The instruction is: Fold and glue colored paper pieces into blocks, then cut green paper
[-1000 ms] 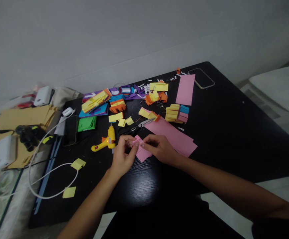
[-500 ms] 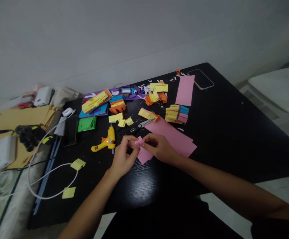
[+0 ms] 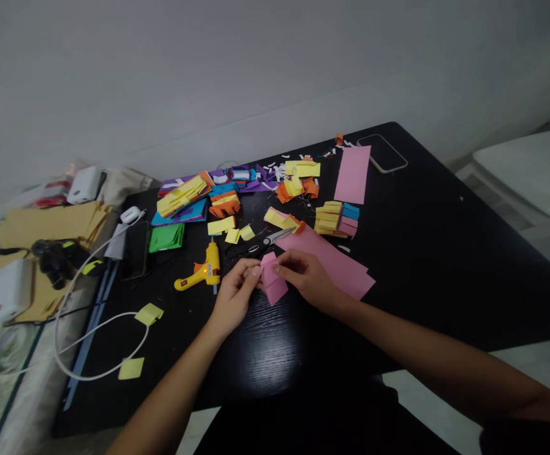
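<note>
Between my two hands is a small folded piece of pink paper [image 3: 273,281], raised over the black table. My left hand [image 3: 237,287] pinches its left edge with thumb and fingers. At its right edge, the thumb and fingertips of my right hand [image 3: 307,278] close on the paper. Just beyond lie scissors [image 3: 271,240], partly over larger pink sheets [image 3: 338,262] that reach out past my right hand. A yellow glue gun [image 3: 206,268] rests to the left of my left hand.
Folded paper strips [image 3: 328,218], a green paper stack [image 3: 167,237] and scraps [image 3: 275,174] spread over the back of the table [image 3: 426,253]. A phone [image 3: 382,153] lies at the far right. A white cable [image 3: 57,341] loops at left, near yellow slips [image 3: 131,368].
The pink paper has been turned more upright, and its folded front now shows between my hands. My fingers have shifted to its side edges.
</note>
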`<state>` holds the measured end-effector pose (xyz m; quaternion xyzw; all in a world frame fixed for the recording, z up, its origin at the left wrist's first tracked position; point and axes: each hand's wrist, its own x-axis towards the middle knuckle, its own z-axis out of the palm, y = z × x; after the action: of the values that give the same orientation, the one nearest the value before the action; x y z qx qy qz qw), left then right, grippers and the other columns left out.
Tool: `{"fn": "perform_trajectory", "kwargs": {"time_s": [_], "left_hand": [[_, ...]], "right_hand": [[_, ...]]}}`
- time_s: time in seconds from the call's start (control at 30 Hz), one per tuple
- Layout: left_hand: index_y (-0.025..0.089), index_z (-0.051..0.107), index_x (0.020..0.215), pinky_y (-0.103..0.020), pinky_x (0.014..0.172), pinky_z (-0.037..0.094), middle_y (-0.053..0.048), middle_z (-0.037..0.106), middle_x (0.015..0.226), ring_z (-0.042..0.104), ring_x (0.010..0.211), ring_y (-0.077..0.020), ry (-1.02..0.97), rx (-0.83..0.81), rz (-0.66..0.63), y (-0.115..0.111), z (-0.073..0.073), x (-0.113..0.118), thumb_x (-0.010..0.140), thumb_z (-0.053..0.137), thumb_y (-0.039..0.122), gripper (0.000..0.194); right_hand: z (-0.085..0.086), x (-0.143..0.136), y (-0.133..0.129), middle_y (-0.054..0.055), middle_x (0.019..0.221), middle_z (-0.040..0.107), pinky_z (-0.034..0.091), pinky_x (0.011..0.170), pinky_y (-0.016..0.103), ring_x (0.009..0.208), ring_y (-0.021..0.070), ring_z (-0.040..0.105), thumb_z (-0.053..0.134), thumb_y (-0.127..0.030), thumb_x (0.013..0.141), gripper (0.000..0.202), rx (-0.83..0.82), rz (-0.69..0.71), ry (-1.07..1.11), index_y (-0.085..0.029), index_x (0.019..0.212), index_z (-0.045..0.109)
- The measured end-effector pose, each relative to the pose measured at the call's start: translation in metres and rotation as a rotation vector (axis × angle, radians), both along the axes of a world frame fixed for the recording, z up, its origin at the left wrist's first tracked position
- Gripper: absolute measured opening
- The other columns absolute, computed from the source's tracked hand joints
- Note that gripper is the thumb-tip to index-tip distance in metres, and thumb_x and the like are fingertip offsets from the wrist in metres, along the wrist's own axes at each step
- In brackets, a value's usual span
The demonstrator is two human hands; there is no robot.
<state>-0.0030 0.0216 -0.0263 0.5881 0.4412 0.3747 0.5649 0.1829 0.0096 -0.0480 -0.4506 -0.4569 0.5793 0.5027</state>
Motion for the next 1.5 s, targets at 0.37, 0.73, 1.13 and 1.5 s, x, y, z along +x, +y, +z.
{"fn": "perform_trajectory", "kwargs": {"time_s": [0.37, 0.73, 1.13, 1.5], "left_hand": [[0.017, 0.069, 0.087, -0.022, 0.057, 0.039, 0.004, 0.054, 0.065, 0.046, 0.059, -0.0110, 0.076, 0.050, -0.014, -0.003, -0.003, 0.001, 0.094, 0.067, 0.056, 0.040], [0.017, 0.072, 0.089, -0.022, 0.056, 0.039, 0.002, 0.061, 0.066, 0.051, 0.058, -0.0113, 0.215, 0.162, -0.067, -0.005, -0.003, -0.001, 0.098, 0.064, 0.045, 0.031], [0.018, 0.074, 0.087, -0.023, 0.059, 0.044, 0.001, 0.066, 0.069, 0.056, 0.060, -0.0122, 0.279, 0.251, -0.066, -0.002, -0.002, -0.006, 0.099, 0.063, 0.038, 0.026], [0.018, 0.074, 0.092, -0.025, 0.064, 0.046, -0.002, 0.070, 0.077, 0.061, 0.068, -0.0153, 0.348, 0.219, -0.161, 0.005, 0.003, -0.013, 0.102, 0.057, 0.041, 0.030]], "right_hand": [[0.003, 0.000, -0.003, 0.002, 0.085, 0.072, 0.053, 0.077, 0.032, 0.081, 0.0176, 0.065, 0.076, -0.036, 0.083, 0.018, -0.006, 0.037, -0.043, -0.019, 0.089, 0.071], [0.006, 0.001, -0.005, 0.003, 0.086, 0.074, 0.053, 0.076, 0.033, 0.080, 0.0184, 0.067, 0.070, -0.030, 0.085, 0.012, 0.082, 0.037, -0.130, -0.019, 0.090, 0.071], [0.011, 0.002, -0.007, 0.005, 0.092, 0.074, 0.055, 0.073, 0.032, 0.081, 0.0182, 0.068, 0.066, -0.029, 0.088, 0.014, 0.076, 0.080, -0.105, -0.020, 0.097, 0.073], [0.001, 0.000, -0.005, 0.003, 0.085, 0.075, 0.054, 0.066, 0.030, 0.071, 0.0164, 0.065, 0.073, -0.037, 0.087, 0.019, 0.041, 0.081, -0.139, -0.019, 0.093, 0.076]]}}
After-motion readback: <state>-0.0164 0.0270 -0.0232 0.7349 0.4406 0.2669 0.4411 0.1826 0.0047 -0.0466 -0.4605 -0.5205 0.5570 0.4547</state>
